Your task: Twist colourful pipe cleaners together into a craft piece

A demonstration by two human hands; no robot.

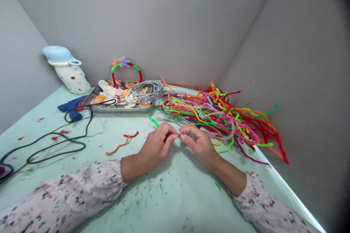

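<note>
My left hand (160,141) and my right hand (199,142) meet above the middle of the table, fingertips almost touching. Between their thumbs and forefingers is a small piece of pink-red pipe cleaner (179,135), pinched from both sides. Most of it is covered by my fingers, so its full shape cannot be seen. Just behind my right hand spreads a big tangled pile of coloured pipe cleaners (202,111). To the left of my left hand lies a short orange and red pipe cleaner piece (123,143), bent and loose on the table.
A metal tray (123,110) of seashells (128,96) stands at the back, with a coil of grey wire (150,89) on it. Behind rises a pipe cleaner hoop (140,74) with flowers. Left are a blue glue gun (72,105), its black cord (73,141) and a tilted bottle (71,74).
</note>
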